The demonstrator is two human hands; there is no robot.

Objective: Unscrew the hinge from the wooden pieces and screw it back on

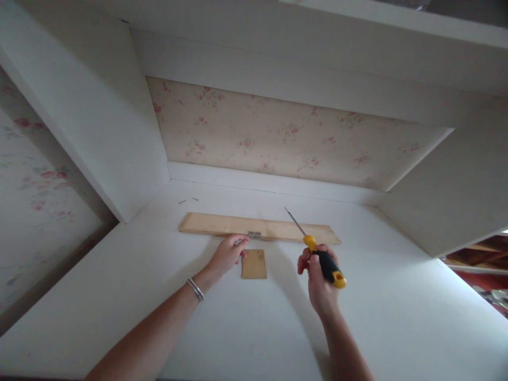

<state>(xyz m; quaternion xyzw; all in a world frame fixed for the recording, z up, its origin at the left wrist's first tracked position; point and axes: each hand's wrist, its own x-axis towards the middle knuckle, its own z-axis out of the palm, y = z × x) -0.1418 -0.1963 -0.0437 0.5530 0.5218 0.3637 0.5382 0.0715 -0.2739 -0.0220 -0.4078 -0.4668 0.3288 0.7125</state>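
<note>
Home interior: floral wallpaper (278, 137), white alcove (99, 132).

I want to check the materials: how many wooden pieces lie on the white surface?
2: a long wooden strip lies near the back, and a small square wooden piece lies just in front of it, beside the left hand.

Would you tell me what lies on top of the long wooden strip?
A small metal hinge sits on the long wooden strip at its near edge. The left hand touches the strip beside it, and its fingertips cover whatever lies beneath them. The screwdriver shaft is above the strip.
</note>
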